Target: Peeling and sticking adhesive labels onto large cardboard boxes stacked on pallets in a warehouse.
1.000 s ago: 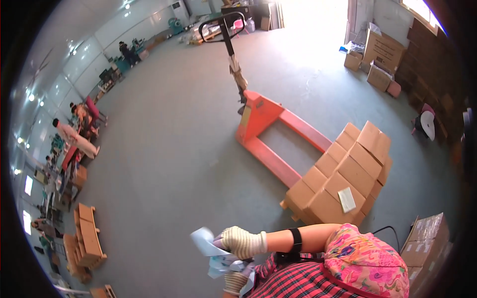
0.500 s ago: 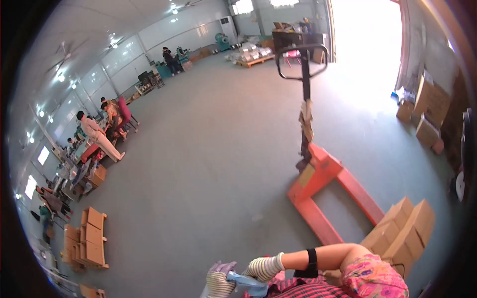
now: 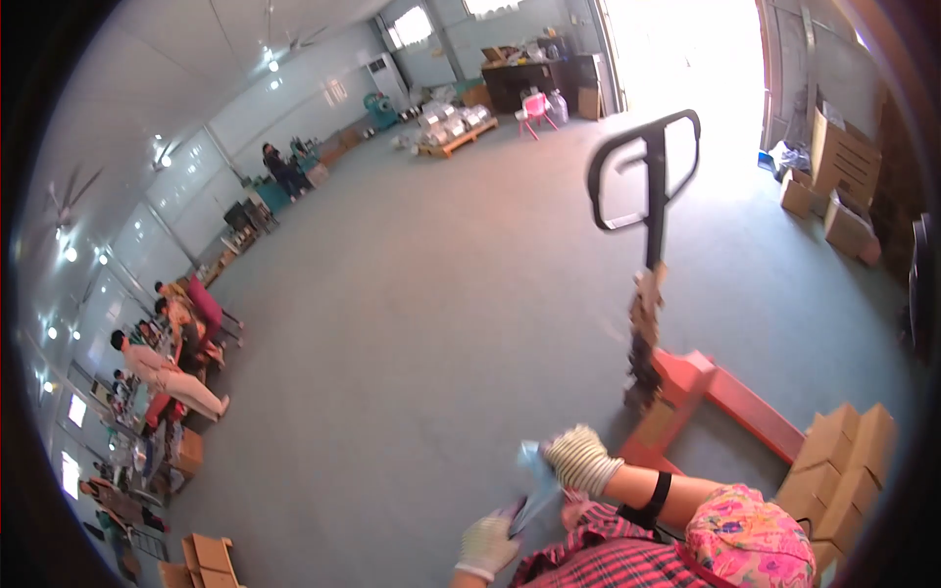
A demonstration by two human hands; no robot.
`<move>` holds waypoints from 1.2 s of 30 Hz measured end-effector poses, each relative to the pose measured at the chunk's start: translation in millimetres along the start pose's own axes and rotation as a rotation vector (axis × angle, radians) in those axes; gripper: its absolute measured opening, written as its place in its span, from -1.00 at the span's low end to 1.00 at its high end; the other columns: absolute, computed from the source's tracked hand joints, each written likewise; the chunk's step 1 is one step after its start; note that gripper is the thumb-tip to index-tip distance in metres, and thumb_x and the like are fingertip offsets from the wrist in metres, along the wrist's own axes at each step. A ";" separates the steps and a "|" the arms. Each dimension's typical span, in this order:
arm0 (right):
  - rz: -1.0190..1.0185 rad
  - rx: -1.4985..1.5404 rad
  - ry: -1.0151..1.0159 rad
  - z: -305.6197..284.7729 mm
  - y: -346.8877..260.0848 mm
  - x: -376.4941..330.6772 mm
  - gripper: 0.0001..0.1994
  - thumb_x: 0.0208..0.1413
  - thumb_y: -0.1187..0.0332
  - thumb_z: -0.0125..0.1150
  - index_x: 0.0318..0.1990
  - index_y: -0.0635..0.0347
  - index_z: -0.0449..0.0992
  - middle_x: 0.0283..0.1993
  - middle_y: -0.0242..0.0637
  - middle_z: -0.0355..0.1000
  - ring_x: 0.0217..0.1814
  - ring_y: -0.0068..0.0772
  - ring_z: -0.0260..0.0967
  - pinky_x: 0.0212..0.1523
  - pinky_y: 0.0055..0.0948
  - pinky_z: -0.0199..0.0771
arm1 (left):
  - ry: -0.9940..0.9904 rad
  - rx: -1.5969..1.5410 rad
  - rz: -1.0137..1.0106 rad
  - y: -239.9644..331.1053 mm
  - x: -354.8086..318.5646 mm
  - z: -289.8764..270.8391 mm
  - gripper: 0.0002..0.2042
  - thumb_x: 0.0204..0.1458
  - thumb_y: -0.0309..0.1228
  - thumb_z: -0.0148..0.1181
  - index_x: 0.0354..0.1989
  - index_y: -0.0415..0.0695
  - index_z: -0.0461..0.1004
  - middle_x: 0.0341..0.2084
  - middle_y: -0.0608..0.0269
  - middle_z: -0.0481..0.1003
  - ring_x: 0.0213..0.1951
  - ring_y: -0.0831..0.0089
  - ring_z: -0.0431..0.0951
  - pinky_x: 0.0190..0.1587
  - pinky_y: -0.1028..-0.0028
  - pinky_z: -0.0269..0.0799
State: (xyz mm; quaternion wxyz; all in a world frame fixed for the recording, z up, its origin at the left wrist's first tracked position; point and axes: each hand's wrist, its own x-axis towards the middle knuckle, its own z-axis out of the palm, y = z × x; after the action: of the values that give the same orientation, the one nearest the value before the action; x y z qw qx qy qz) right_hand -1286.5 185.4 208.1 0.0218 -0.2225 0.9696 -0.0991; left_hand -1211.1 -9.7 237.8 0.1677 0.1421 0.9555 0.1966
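Red pallet jack (image 3: 730, 402), brown cardboard boxes (image 3: 838, 465), pink floral sleeve (image 3: 750, 539).

Cut off by the lower edge: left forearm below the left hand (image 3: 487, 544), also the boxes (image 3: 204, 563) at bottom left. Blurred: pale blue item (image 3: 537, 480) between both hands, kind not readable; grip of the right hand (image 3: 580, 459) on it unclear. Partly hidden behind sleeve (image 3: 750, 537): carton stack (image 3: 841, 468) and pallet jack (image 3: 720, 397) forks. Too small to tell: goods on the far pallet (image 3: 453, 125), what the seated people (image 3: 172, 358) at left work on.
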 end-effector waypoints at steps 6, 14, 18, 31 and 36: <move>-0.735 0.877 -0.420 -58.4 -40.0 175.3 -0.77 -0.24 0.47 0.09 -0.31 0.23 0.44 -0.40 -0.05 0.42 -0.36 -0.03 0.34 -0.30 -0.24 0.35 | 0.432 -1.123 -0.206 -138.2 71.5 -73.7 -0.64 -0.08 -0.36 0.13 -0.05 -0.07 0.38 -0.23 0.14 0.48 -0.21 0.24 0.49 -0.12 0.30 0.41; -0.472 1.145 -0.115 -48.8 -16.9 388.8 -0.66 -0.23 0.51 0.08 -0.17 0.16 0.45 -0.32 -0.09 0.44 -0.28 -0.14 0.41 -0.23 -0.37 0.38 | 0.145 -1.727 -0.145 -189.8 325.7 -180.4 -0.75 -0.08 -0.44 0.19 -0.18 -0.15 0.45 -0.31 0.17 0.49 -0.26 0.35 0.50 -0.17 0.37 0.46; -0.112 0.924 0.272 -83.7 95.9 462.2 -0.77 -0.28 0.44 0.13 -0.35 0.17 0.41 -0.39 -0.22 0.42 -0.29 -0.15 0.38 -0.23 -0.30 0.36 | 0.049 -1.635 0.052 -165.1 428.3 -212.6 -0.74 -0.11 -0.47 0.22 -0.19 -0.17 0.45 -0.32 0.17 0.49 -0.28 0.34 0.51 -0.16 0.37 0.47; 0.341 -0.311 0.531 -95.5 452.7 460.4 -0.86 -0.24 0.26 0.16 -0.43 -0.10 0.43 -0.37 -0.47 0.36 -0.28 -0.44 0.36 -0.34 -0.42 0.36 | -1.071 -0.903 0.122 21.4 794.5 -194.9 -0.40 -0.14 -0.44 0.29 0.12 -0.20 0.17 -0.17 0.16 0.38 -0.15 0.42 0.41 -0.13 0.36 0.49; 0.356 0.257 0.135 -116.9 533.4 517.4 -0.86 -0.25 0.36 0.19 -0.43 0.07 0.53 -0.36 -0.27 0.47 -0.29 -0.16 0.46 -0.28 -0.22 0.46 | -0.683 -0.444 0.537 44.8 906.1 -217.5 -0.68 -0.05 -0.42 0.23 -0.12 -0.27 0.40 -0.34 0.12 0.49 -0.34 0.48 0.50 -0.33 0.49 0.47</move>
State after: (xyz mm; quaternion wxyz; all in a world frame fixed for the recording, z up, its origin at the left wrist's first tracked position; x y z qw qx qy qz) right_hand -1990.1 451.4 216.0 0.0022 -0.0363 0.9723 -0.2309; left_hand -2102.3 264.2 205.4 0.4413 0.4007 0.7105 0.3740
